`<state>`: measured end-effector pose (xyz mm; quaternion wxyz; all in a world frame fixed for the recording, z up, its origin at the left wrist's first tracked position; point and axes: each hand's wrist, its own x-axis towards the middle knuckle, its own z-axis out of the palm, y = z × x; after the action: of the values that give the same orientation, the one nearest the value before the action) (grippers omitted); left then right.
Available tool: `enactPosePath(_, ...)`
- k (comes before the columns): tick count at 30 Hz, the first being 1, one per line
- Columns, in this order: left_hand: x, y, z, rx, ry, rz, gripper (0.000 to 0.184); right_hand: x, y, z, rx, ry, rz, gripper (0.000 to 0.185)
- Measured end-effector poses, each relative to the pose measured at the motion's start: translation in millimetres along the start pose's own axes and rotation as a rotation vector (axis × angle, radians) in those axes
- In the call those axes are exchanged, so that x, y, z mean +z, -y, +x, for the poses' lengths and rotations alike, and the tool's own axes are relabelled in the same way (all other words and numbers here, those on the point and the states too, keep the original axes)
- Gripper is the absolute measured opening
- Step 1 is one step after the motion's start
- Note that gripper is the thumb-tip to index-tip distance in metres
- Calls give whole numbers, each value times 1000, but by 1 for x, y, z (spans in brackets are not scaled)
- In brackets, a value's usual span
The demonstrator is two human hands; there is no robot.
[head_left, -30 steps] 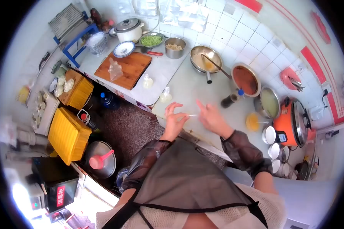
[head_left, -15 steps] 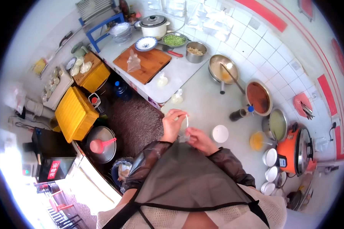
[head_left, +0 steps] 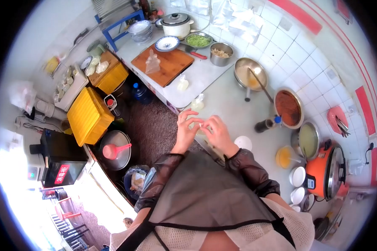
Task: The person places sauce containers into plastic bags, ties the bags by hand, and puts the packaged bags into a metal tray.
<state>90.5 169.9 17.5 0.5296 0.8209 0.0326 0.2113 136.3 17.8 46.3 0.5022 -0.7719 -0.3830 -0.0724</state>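
Note:
In front of my apron, both hands come together over the edge of the counter. My left hand (head_left: 186,130) pinches with thumb and forefinger at a thin white strip (head_left: 201,124). Meeting it there, my right hand (head_left: 218,133) has its fingertips closed on the same strip. What hangs below the fingers is too unclear to make out. Just past my hands lies a small knotted plastic bag (head_left: 198,102) with pale contents, and another such bag (head_left: 182,83) sits farther off. A white bowl (head_left: 244,142) stands right of my right hand, partly behind the wrist.
A wooden board (head_left: 163,67) holds a clear bag. Along the wall stand a steel pot (head_left: 221,54), a pan (head_left: 241,69), a bowl of red sauce (head_left: 288,108), a dark bottle (head_left: 266,124), a jug of yellow liquid (head_left: 285,156) and an orange cooker (head_left: 320,171). Yellow crates (head_left: 88,115) are left.
My hands have drawn together and up; the strip, stretched between them before, is now mostly hidden by the fingertips. The whole view has shifted slightly.

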Motion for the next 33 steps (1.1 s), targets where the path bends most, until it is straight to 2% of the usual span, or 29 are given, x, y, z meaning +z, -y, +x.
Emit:
enactPosePath(2, 3, -4, 0, 103, -53, 165, 9, 1, -2, 0, -17, -47, -32, 20)
enactPosePath(6, 9, -5, -9, 42, -21, 182, 8, -1, -1, -5, -31, -78, -137, 20)
enactPosePath(8, 12, 1, -11, -6, 37, 60, 7, -1, -6, -11, 203, -28, 4, 18)
enactPosePath(9, 12, 3, -13, -6, 39, 61, 7, -1, -12, -13, 204, -30, 4, 18)
enactPosePath(11, 14, 6, -18, -187, 110, -258, 6, -5, -27, -17, 380, 57, 323, 14)
enactPosePath(12, 16, 7, -22, -188, 113, -260, 6, -7, -34, -17, 382, 56, 321, 14)
enactPosePath(14, 22, 8, -29, -471, 141, -800, 5, -12, -41, -18, 398, 129, 442, 11)
enactPosePath(15, 25, 9, -31, -471, 142, -802, 5, -12, -41, -19, 398, 129, 441, 11)
enactPosePath(17, 29, 10, -33, -582, 63, -824, 6, -11, -38, -19, 150, -27, 203, 9)
enactPosePath(18, 31, 11, -34, -583, 62, -825, 6, -10, -34, -21, 150, -26, 203, 9)
enactPosePath(20, 33, 11, -34, -562, -93, -815, 8, -10, -22, -25, 197, -33, -63, 8)
enactPosePath(21, 33, 10, -36, -565, -96, -814, 8, -9, -16, -24, 198, -29, -60, 8)
enactPosePath(23, 33, 7, -37, -514, -116, -767, 5, -8, -9, -22, 379, 8, 0, 8)
enactPosePath(24, 34, 12, -38, -513, -120, -767, 5, -7, -11, -21, 376, 10, 1, 8)
enactPosePath(26, 35, 15, -38, -255, -127, -221, 7, -4, -21, -22, 482, 2, 199, 10)
enactPosePath(27, 34, 9, -39, -256, -131, -223, 7, -5, -26, -23, 480, 6, 198, 10)
enactPosePath(29, 30, -4, -39, -28, -175, 165, 10, -6, -29, -18, 478, 144, 171, 16)
enactPosePath(30, 30, -1, -39, -28, -183, 166, 10, -7, -23, -15, 472, 149, 172, 16)
enactPosePath(32, 31, 8, -42, -153, -125, -25, 9, -12, -9, -13, 243, 178, -21, 19)
enactPosePath(33, 32, 11, -43, -155, -130, -24, 9, -14, -7, -11, 239, 182, -20, 19)
